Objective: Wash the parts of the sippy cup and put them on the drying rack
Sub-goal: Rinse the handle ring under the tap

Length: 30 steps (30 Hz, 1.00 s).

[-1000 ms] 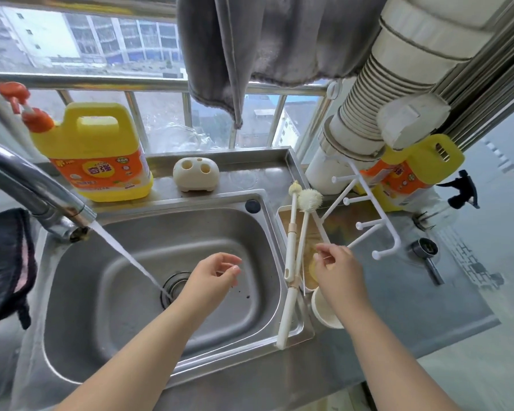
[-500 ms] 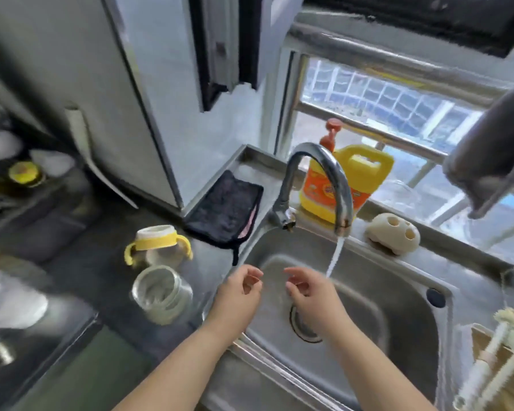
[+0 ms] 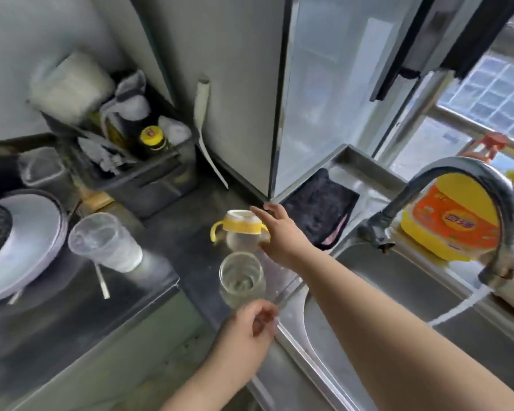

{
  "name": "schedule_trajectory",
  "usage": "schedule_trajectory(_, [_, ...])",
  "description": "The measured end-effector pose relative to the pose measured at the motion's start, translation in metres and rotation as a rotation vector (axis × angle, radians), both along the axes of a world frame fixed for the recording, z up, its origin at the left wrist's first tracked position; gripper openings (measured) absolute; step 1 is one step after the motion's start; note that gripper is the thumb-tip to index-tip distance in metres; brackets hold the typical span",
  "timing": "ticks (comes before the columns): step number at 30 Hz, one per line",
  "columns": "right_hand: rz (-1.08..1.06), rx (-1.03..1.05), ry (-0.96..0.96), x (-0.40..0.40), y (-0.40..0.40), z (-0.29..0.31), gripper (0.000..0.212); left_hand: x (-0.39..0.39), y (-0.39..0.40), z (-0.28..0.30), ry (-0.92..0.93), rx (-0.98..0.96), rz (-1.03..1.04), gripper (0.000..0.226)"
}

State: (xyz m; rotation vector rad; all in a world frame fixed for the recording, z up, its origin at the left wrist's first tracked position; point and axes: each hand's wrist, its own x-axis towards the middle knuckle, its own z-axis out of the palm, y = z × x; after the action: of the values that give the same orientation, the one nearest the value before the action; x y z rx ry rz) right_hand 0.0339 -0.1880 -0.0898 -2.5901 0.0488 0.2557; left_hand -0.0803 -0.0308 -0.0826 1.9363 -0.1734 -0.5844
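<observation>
Legible marking is scarce at this moment. The yellow detergent jug (image 3: 448,221) behind the faucet (image 3: 469,185) carries an orange label with a yellow oval emblem bearing dark blue characters; they are blurred and partly cut off by the faucet's curve, so they cannot be read. The dark bottle (image 3: 152,140) standing in the black bin (image 3: 149,176) has a yellow cap with a small red mark on top, too small and smeared to make out. No numbers, signs or other print can be read on anything else in view.
</observation>
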Motion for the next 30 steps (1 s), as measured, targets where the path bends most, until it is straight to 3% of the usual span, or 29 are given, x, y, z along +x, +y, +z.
schedule_trajectory(6, [-0.008, 0.023, -0.076, 0.01, 0.005, -0.006, 0.043, -0.004, 0.005, -0.014, 0.064, 0.014, -0.027, 0.036])
schedule_trajectory(9, [-0.121, 0.119, -0.144, -0.022, -0.011, 0.009, 0.031, -0.005, -0.012, -0.015, 0.124, -0.015, -0.031, 0.026])
schedule_trajectory(13, [-0.304, 0.261, -0.176, -0.098, -0.045, 0.033, 0.015, -0.005, -0.056, -0.014, 0.177, -0.114, 0.032, 0.031])
schedule_trajectory(16, [-0.531, 0.35, -0.147, -0.163, -0.071, 0.028, 0.028, -0.006, -0.103, -0.003, 0.144, -0.183, 0.003, 0.018])
schedule_trajectory(19, [-0.743, 0.407, -0.094, -0.211, -0.092, 0.018, 0.029, -0.005, -0.149, 0.004, 0.19, -0.13, -0.14, 0.007])
schedule_trajectory(22, [-0.839, 0.489, -0.073, -0.234, -0.104, 0.017, 0.016, -0.01, -0.184, 0.006, 0.333, -0.141, -0.366, 0.017])
schedule_trajectory(23, [-0.861, 0.515, -0.07, -0.238, -0.107, 0.018, 0.011, -0.012, -0.19, 0.005, 0.38, -0.176, -0.377, 0.021])
schedule_trajectory(30, [-1.043, 0.604, -0.198, -0.232, -0.117, 0.013, 0.046, -0.022, -0.207, 0.009, 0.584, -0.356, -0.286, 0.022])
